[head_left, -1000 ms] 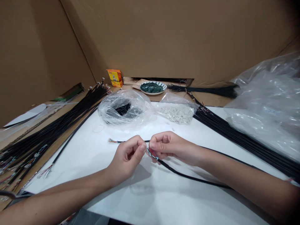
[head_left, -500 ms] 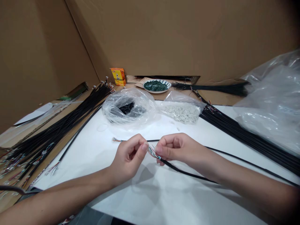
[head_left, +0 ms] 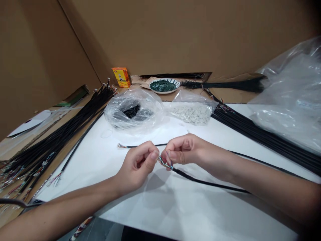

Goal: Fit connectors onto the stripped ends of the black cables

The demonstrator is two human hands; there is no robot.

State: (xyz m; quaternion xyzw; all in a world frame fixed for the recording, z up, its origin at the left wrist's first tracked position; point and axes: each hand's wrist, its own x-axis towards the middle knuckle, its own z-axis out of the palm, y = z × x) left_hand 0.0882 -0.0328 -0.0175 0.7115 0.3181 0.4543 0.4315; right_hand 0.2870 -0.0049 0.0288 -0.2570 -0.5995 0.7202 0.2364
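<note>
My left hand [head_left: 136, 169] and my right hand [head_left: 184, 150] are close together above a white sheet [head_left: 160, 211], both pinching a thin black cable [head_left: 203, 180]. Between my fingertips, a short stretch of bare multicoloured wires [head_left: 164, 163] shows where the black sleeve ends. The fingers partly hide these wires. Left of my left hand, the cable continues to a small connector end [head_left: 122, 145] lying on the sheet. Another length of the cable runs off to the right, behind my right forearm.
Bundles of black cables lie at the left [head_left: 62, 144] and right [head_left: 258, 134]. Ahead are a plastic bag of black items [head_left: 134, 112], a bag of small white pieces [head_left: 190, 112], a plate of green bits [head_left: 164, 85] and an orange box [head_left: 120, 77]. Cardboard walls surround everything.
The whole scene has shifted slightly in view as my head moved. Both hands keep their pinch on the cable, and the coloured wires stay between them.
</note>
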